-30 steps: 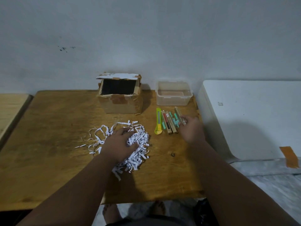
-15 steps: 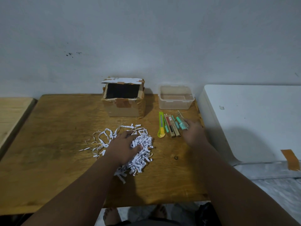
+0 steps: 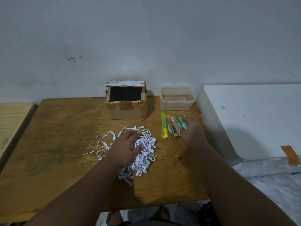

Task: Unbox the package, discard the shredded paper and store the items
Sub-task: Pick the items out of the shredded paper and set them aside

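Note:
An open cardboard box (image 3: 128, 110) stands at the back of the wooden table (image 3: 57, 144), dark inside. A pile of white shredded paper (image 3: 145, 154) lies in front of it, and my left hand (image 3: 125, 147) rests on top with fingers curled into the shreds. To the right lies a row of items: a green and yellow utility knife (image 3: 164, 126), small brown boxes (image 3: 173, 128) and teal tubes. My right hand (image 3: 193, 132) is at the row's right end, fingers closed around a teal tube (image 3: 183, 123). A clear plastic container (image 3: 177, 98) stands empty behind the row.
A white appliance (image 3: 254, 118) with a strip of brown tape stands right of the table. A lighter wooden surface (image 3: 11, 121) adjoins on the left. The wall runs close behind the box and the container. My bare feet show below the table's front edge.
My right hand has closed around the teal tube at the row's right end. My left hand has stayed on the shredded paper. The camera tilted up a little.

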